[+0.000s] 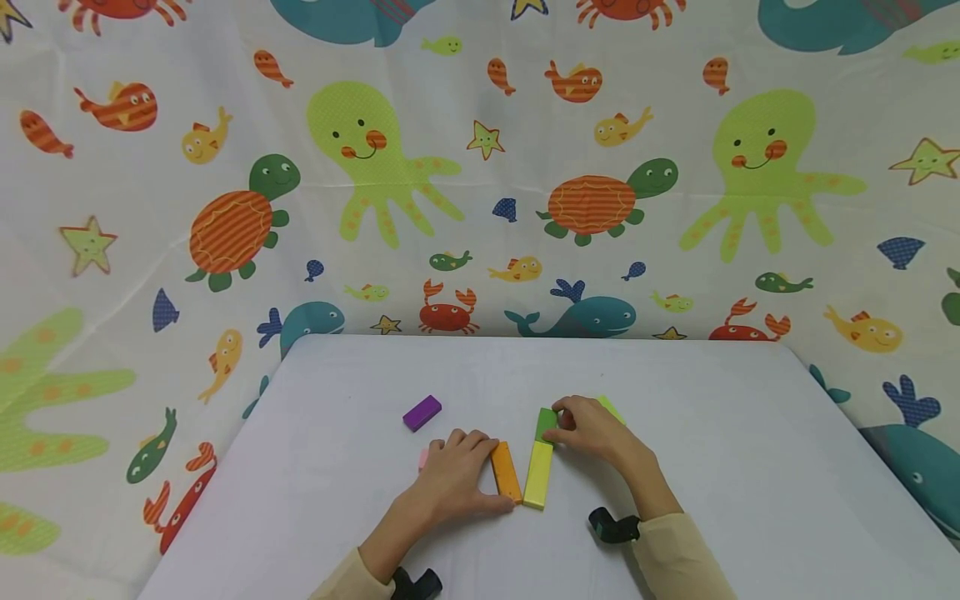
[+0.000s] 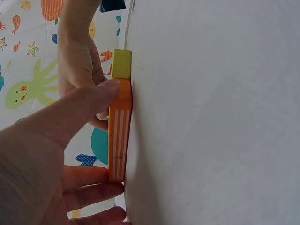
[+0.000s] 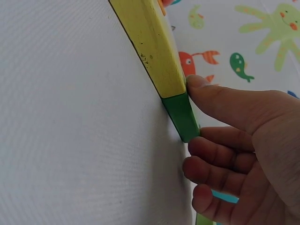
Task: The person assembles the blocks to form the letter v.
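Note:
My left hand (image 1: 456,479) grips an orange block (image 1: 506,472) by its ends, thumb at the near end and fingertips at the far end. White stripes run along the orange block's side (image 2: 119,140) in the left wrist view. Just right of it lies a yellow block (image 1: 537,475), the near ends of the two close together. A shorter green block (image 1: 546,425) continues the yellow one at its far end, end to end. My right hand (image 1: 596,429) pinches the green block, its thumb near the seam with the yellow block (image 3: 150,47).
A purple block (image 1: 422,413) lies at the left, beyond my left hand. Partly hidden behind that hand is a pink block (image 1: 423,458). A light green block (image 1: 612,409) shows behind my right hand. The white table (image 1: 750,467) meets a sea-animal patterned cloth (image 1: 480,183).

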The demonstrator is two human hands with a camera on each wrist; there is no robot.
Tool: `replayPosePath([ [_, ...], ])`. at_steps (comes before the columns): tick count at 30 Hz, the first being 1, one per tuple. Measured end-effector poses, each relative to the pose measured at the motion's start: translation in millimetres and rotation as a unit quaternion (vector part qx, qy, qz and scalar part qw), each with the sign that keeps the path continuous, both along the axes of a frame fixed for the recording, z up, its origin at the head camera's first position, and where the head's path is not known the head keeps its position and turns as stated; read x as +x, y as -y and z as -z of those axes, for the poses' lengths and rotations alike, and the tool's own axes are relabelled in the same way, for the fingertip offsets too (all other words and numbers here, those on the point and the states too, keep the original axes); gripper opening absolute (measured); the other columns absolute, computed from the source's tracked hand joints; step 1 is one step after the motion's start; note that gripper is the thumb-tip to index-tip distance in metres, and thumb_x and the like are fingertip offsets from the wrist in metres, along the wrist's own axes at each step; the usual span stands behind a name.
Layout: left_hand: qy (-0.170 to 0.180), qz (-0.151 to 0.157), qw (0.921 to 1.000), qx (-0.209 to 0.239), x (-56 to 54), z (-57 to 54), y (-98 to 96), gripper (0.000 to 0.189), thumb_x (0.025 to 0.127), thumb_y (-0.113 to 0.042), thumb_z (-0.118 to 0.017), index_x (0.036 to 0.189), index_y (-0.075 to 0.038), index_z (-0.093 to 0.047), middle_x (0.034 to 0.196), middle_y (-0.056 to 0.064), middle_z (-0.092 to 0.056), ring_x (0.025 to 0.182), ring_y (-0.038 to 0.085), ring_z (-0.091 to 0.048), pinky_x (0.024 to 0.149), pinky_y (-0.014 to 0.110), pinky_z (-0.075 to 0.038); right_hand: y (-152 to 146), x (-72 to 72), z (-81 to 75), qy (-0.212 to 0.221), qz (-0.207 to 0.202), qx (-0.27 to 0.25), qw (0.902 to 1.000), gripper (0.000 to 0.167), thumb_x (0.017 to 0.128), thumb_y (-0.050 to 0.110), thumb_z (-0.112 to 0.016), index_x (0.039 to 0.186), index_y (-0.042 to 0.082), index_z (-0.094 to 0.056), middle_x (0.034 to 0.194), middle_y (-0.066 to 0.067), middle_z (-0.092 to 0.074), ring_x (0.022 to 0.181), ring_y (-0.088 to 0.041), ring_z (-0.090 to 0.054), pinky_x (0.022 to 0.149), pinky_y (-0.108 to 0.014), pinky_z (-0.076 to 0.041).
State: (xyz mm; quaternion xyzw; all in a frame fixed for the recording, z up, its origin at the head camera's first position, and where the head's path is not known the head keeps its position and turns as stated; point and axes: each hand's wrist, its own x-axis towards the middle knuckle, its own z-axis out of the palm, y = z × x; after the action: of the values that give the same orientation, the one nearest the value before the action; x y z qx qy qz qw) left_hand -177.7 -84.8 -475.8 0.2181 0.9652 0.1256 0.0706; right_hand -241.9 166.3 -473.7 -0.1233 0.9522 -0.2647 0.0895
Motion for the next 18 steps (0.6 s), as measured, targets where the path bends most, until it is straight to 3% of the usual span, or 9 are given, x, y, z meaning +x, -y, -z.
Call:
replayPosePath([
  [18,-0.004,0.002,1.0,-0.001,-0.9,0.0,0.6,0.088,0.072,-0.073,-0.072,0.14,-0.019,-0.057,0.137,0.003,-0.06,0.121,0.027,-0.05,0.097,0.056,-0.044,-1.7,-0.9,-5.3,0.002,-0.012,-0.004,0.9999,0.058,0.086,0.034,-0.079,0.133,0.004,-0.061,0.084,0.001,-0.06,0.075,-0.013,-0.051,0.067,-0.025,-0.046],
])
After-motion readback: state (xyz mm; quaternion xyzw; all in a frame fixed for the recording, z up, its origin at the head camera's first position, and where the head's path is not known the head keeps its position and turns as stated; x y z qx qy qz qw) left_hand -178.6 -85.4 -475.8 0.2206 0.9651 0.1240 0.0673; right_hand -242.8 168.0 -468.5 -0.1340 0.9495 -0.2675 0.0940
